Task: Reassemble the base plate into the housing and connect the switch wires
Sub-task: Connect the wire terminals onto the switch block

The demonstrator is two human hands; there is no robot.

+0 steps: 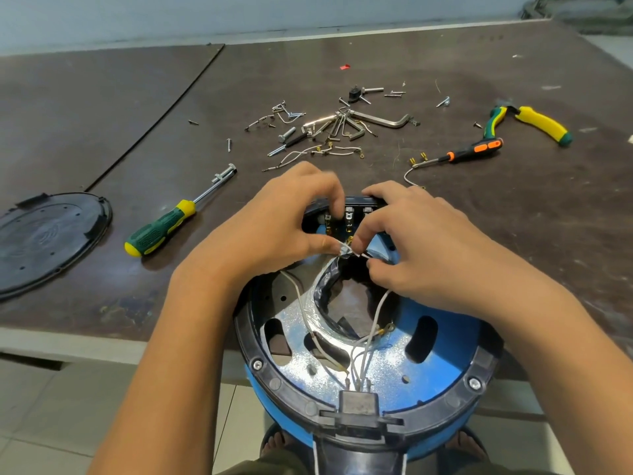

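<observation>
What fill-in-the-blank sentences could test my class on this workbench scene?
1. The left hand and right hand pinch a thin ____ wire.
2. The housing has a ____ outer wall.
3. The round black cover lies on the table to the ____ of the housing.
Missing words: white; blue; left.

I see a blue housing (459,323) with a black rim (455,395); the plate (387,371) inside is silver, speckled with glittery flecks. The wires (379,313) are white with brass-yellow ends. On the dark brown table (102,114) lie a green screwdriver (159,231) tipped yellow, yellow-and-green pliers (541,123), a black-and-orange driver (476,150), a black lid (51,238) and a red scrap (345,66).
</observation>
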